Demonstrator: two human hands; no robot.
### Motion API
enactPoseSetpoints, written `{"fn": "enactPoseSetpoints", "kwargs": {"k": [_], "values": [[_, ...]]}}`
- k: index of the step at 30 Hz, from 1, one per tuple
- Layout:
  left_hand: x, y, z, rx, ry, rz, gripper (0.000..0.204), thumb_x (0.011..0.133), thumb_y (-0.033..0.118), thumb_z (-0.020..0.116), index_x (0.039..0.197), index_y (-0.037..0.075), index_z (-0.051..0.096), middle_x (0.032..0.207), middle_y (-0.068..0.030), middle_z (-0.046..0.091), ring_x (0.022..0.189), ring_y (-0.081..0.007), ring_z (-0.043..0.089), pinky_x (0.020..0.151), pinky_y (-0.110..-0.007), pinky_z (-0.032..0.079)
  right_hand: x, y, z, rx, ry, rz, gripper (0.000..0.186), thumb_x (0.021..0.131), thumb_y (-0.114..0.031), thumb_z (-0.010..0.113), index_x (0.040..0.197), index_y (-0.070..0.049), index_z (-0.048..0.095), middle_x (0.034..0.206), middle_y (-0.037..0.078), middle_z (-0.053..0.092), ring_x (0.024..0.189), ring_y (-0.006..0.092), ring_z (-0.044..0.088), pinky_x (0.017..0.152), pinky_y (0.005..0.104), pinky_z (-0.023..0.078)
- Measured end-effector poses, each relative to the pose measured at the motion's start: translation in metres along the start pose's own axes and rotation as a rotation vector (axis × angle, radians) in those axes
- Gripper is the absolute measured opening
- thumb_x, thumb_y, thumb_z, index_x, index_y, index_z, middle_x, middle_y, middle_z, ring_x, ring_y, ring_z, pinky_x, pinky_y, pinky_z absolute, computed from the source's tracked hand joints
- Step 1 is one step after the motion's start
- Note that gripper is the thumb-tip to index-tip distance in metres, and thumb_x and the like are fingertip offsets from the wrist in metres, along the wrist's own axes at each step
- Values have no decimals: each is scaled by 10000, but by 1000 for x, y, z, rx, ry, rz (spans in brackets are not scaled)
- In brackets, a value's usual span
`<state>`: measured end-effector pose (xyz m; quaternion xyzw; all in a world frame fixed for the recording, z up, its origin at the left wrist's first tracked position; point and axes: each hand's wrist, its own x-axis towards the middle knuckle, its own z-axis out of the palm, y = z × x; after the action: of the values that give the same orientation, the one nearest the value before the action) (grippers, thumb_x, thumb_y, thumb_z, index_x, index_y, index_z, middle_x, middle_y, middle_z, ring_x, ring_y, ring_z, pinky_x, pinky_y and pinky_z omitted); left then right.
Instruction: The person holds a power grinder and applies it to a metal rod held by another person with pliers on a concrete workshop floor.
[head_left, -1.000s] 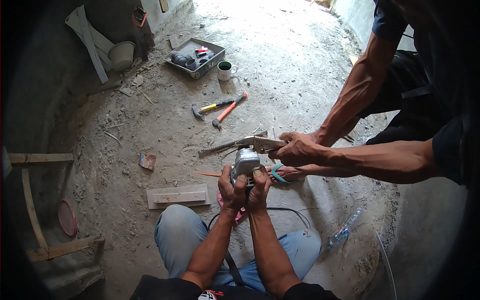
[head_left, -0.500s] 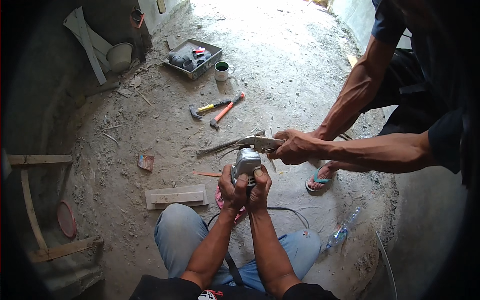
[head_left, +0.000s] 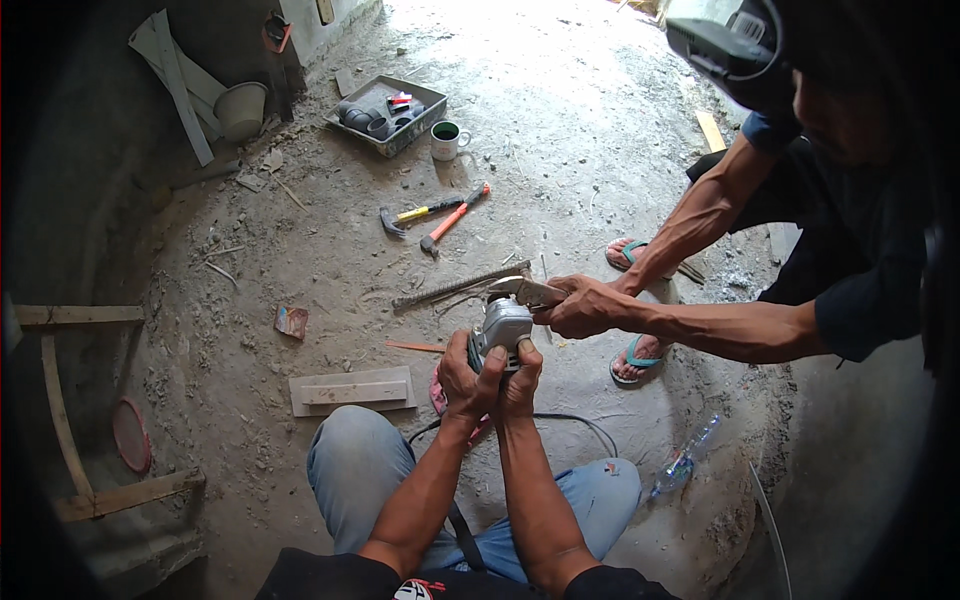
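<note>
My left hand (head_left: 470, 380) and my right hand (head_left: 518, 380) are closed round a silver angle grinder (head_left: 508, 325), thumbs on top of its body. Just beyond its head, a co-worker's hands (head_left: 588, 305) grip a flat metal tool (head_left: 530, 292) that reaches over the grinder's head; whether the two touch I cannot tell. Behind these lie a ribbed steel bar (head_left: 440, 289) and two hammers (head_left: 450, 220), one orange-handled, one yellow-and-black. A pink object (head_left: 438, 395), partly hidden by my hands, and a black cable (head_left: 570, 416) lie below. A wooden float (head_left: 350, 393) rests left of my hands.
A tray (head_left: 355, 135) of grey pipe fittings and a mug (head_left: 446, 148) stand farther back. Wooden frame pieces (head_left: 80, 315), a pail (head_left: 240, 112) and boards are along the left wall. A plastic bottle (head_left: 685, 455) lies at right. The crouching co-worker (head_left: 850, 250) fills the right side.
The co-worker has leaned down and inward, bringing head and a black head-worn device into view, with both sandalled feet now showing. The metal tool has dropped closer over the grinder, which is tilted slightly differently.
</note>
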<state>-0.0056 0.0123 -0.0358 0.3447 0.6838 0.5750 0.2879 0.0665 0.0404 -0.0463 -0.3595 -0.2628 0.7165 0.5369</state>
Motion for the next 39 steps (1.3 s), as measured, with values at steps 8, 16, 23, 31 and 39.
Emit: {"fn": "enactPoseSetpoints", "kwargs": {"k": [8, 16, 23, 31, 39], "values": [[-5, -22, 14, -176, 64, 41, 527, 798, 477, 569, 970, -22, 572, 817, -142, 602, 713, -252, 541, 664, -397, 453, -8, -29, 22, -271, 18, -142, 470, 872, -416, 569, 1065, 12, 592, 914, 26, 591, 781, 96, 524, 686, 252, 449], [-14, 6, 11, -195, -72, -55, 575, 784, 494, 537, 1024, -26, 587, 753, -39, 539, 695, -135, 468, 603, -328, 394, -15, -19, -4, -190, 110, -110, 554, 823, -415, 656, 1113, 53, 594, 989, 46, 605, 861, 110, 538, 786, 257, 447], [-20, 8, 12, -195, -88, -14, 580, 783, 507, 520, 995, -29, 584, 717, -37, 500, 667, -142, 454, 586, -343, 386, -25, -23, -4, -207, 141, -179, 560, 820, -402, 653, 1125, 63, 588, 980, 53, 610, 894, 112, 546, 821, 255, 449], [-17, 8, 3, -321, -71, 32, 590, 784, 569, 562, 946, 2, 567, 775, -103, 591, 701, -206, 543, 638, -364, 442, -32, -29, 13, -293, 96, -194, 508, 809, -358, 622, 1109, 50, 591, 964, 50, 601, 841, 106, 544, 753, 243, 462], [-12, 13, -1, -488, -109, 66, 584, 794, 569, 560, 950, 7, 553, 787, -65, 573, 715, -154, 514, 637, -323, 431, -33, -27, 22, -277, 77, -229, 558, 781, -402, 657, 1117, 38, 584, 984, 58, 605, 863, 121, 555, 780, 275, 470]]}}
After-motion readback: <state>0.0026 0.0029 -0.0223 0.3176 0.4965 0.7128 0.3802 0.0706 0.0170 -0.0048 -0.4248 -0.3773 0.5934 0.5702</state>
